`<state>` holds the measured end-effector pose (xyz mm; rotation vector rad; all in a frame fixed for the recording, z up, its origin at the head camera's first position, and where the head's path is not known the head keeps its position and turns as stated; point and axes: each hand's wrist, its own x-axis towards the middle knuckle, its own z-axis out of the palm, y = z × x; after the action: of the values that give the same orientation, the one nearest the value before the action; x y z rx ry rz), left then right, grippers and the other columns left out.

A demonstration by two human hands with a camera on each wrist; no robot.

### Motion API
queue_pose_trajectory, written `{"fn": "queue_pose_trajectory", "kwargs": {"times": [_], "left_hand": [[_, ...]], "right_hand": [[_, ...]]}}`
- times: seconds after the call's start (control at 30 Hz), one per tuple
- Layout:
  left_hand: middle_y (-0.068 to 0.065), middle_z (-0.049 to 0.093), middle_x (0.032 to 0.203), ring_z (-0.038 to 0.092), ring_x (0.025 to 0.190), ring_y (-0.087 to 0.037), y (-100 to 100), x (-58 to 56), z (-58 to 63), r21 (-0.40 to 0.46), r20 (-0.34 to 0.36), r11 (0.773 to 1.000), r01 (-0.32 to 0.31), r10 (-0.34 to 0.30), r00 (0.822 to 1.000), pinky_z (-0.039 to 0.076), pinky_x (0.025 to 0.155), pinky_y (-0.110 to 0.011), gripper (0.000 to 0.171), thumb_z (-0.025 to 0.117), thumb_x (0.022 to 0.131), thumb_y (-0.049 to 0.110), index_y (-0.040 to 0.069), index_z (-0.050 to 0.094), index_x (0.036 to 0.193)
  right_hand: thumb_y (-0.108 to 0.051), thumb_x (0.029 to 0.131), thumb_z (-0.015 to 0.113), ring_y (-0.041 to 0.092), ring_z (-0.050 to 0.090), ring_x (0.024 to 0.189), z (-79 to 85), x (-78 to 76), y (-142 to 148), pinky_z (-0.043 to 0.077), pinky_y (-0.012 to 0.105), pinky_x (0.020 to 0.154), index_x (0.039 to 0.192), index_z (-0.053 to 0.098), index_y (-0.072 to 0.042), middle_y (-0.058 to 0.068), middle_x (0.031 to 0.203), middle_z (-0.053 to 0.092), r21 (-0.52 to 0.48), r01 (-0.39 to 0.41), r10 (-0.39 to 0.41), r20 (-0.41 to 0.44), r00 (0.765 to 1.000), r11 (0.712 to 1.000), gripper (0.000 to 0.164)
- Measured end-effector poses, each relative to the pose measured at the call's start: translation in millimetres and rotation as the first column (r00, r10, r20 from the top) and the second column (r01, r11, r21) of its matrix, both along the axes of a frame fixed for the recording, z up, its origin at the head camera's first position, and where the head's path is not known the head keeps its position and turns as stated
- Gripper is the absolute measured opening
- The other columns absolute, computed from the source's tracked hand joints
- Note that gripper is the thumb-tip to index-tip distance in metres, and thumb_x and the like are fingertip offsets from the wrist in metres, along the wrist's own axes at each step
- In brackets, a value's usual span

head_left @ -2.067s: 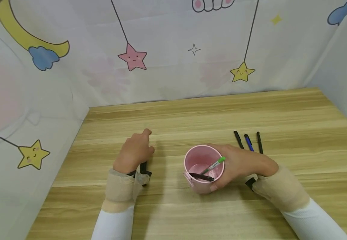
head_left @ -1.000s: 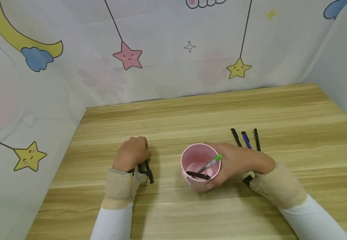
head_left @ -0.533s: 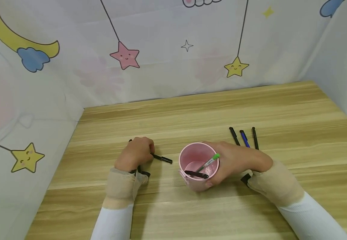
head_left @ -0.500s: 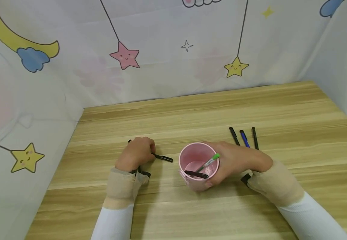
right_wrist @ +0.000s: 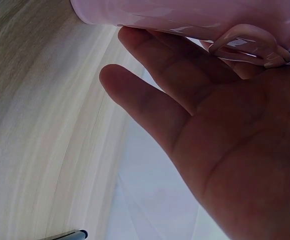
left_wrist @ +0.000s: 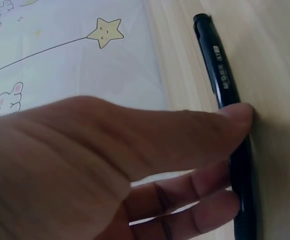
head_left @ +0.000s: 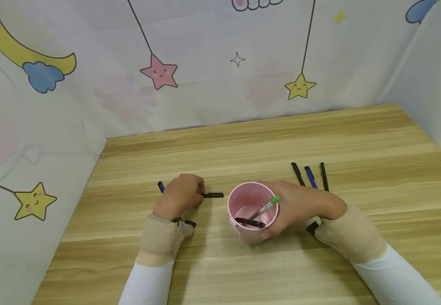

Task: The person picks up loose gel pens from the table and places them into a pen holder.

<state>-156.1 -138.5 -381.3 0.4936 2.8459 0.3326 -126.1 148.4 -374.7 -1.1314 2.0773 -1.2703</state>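
In the head view my left hand (head_left: 180,195) pinches a black pen (head_left: 213,195) low over the table, its capped end pointing right toward a pink bucket (head_left: 251,238). Up close in the left wrist view, the thumb lies over that pen (left_wrist: 216,60) with two fingertips against its other side. My right hand (head_left: 300,202) holds the bucket upright from the right, thumb at the front and fingers behind. Inside it lean a green-tipped pen (head_left: 264,208) and a dark pen (head_left: 250,222). A small handle loop (right_wrist: 247,42) shows on the bucket in the right wrist view.
A blue pen (head_left: 161,187) sticks out from behind my left hand. Beyond my right forearm lie a black pen (head_left: 298,173), a blue one (head_left: 311,176) and another dark pen (head_left: 324,176). A printed white curtain (head_left: 212,97) borders the wooden table (head_left: 220,275) at the back.
My left hand has taken hold of the black pen, swung its capped end round from toward me to the right, and shifted slightly right. A blue pen now shows behind it. The right hand keeps holding the bucket.
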Motion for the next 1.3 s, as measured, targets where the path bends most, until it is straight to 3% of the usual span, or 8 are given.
{"fn": "queue_pose_trajectory", "kwargs": {"times": [0.07, 0.33, 0.53, 0.73, 1.13, 1.3], "left_hand": [[0.003, 0.061, 0.078, 0.052, 0.067, -0.015, 1.6, 0.5, -0.3, 0.005, 0.002, 1.000, 0.007, -0.007, 1.000, 0.048, 0.061, -0.033, 0.008, 0.070, 0.077, 0.011, 0.016, 0.064, 0.078], [0.001, 0.063, 0.084, 0.054, 0.072, -0.015, 4.2, 2.4, 1.5, -0.006, -0.047, 1.000, 0.012, -0.012, 0.999, 0.050, 0.067, -0.037, 0.007, 0.071, 0.080, 0.013, 0.014, 0.064, 0.083], [-0.002, 0.064, 0.088, 0.053, 0.072, -0.016, 4.7, 1.6, 4.0, 0.026, -0.070, 1.000, 0.005, -0.003, 0.998, 0.049, 0.065, -0.037, 0.007, 0.067, 0.084, 0.015, 0.013, 0.063, 0.089], [-0.002, 0.063, 0.088, 0.053, 0.070, -0.015, 5.7, 1.9, 8.7, 0.063, -0.088, 0.998, 0.012, -0.006, 0.996, 0.049, 0.064, -0.036, 0.010, 0.062, 0.087, 0.017, 0.013, 0.060, 0.095], [0.002, 0.058, 0.074, 0.051, 0.065, -0.011, 7.7, 3.9, 15.6, 0.159, -0.208, 0.982, 0.100, -0.066, 0.976, 0.048, 0.064, -0.034, 0.017, 0.062, 0.087, 0.013, 0.010, 0.059, 0.104], [0.003, 0.058, 0.074, 0.051, 0.065, -0.009, 8.5, 5.6, 20.2, 0.179, -0.205, 0.979, 0.102, -0.064, 0.977, 0.048, 0.064, -0.033, 0.023, 0.062, 0.087, 0.012, 0.008, 0.059, 0.110]], "right_hand": [[-0.031, 0.059, 0.086, 0.021, 0.052, 0.109, -0.6, -0.1, 0.0, 0.044, 0.047, 0.093, 0.131, 0.046, -0.015, 0.004, 0.120, 0.058, -0.011, -0.006, 0.006, 0.006, 1.000, 1.000, 0.084], [-0.016, 0.060, 0.085, 0.027, 0.051, 0.108, 24.3, 10.1, -4.3, 0.042, 0.055, 0.093, 0.129, 0.047, -0.006, 0.004, 0.118, 0.058, -0.032, 0.004, -0.001, 0.073, 0.997, 0.999, 0.079], [-0.020, 0.059, 0.086, 0.025, 0.051, 0.109, 12.7, 5.7, -2.2, 0.042, 0.053, 0.094, 0.130, 0.046, -0.010, 0.006, 0.120, 0.057, -0.034, -0.003, 0.005, 0.058, 0.998, 0.999, 0.082], [-0.012, 0.059, 0.085, 0.024, 0.051, 0.109, 25.3, 10.8, -4.4, 0.041, 0.055, 0.094, 0.129, 0.046, -0.005, 0.005, 0.118, 0.058, -0.037, 0.000, 0.003, 0.066, 0.998, 0.999, 0.080], [-0.013, 0.060, 0.084, 0.023, 0.052, 0.107, 26.9, 11.7, -5.7, 0.042, 0.055, 0.093, 0.128, 0.047, -0.005, 0.004, 0.117, 0.058, -0.034, 0.000, 0.002, 0.065, 0.998, 0.999, 0.078], [-0.013, 0.060, 0.084, 0.020, 0.052, 0.107, 26.7, 11.6, -5.9, 0.042, 0.054, 0.093, 0.128, 0.048, -0.006, 0.003, 0.117, 0.058, -0.025, 0.000, 0.001, 0.054, 0.999, 1.000, 0.078]]}}
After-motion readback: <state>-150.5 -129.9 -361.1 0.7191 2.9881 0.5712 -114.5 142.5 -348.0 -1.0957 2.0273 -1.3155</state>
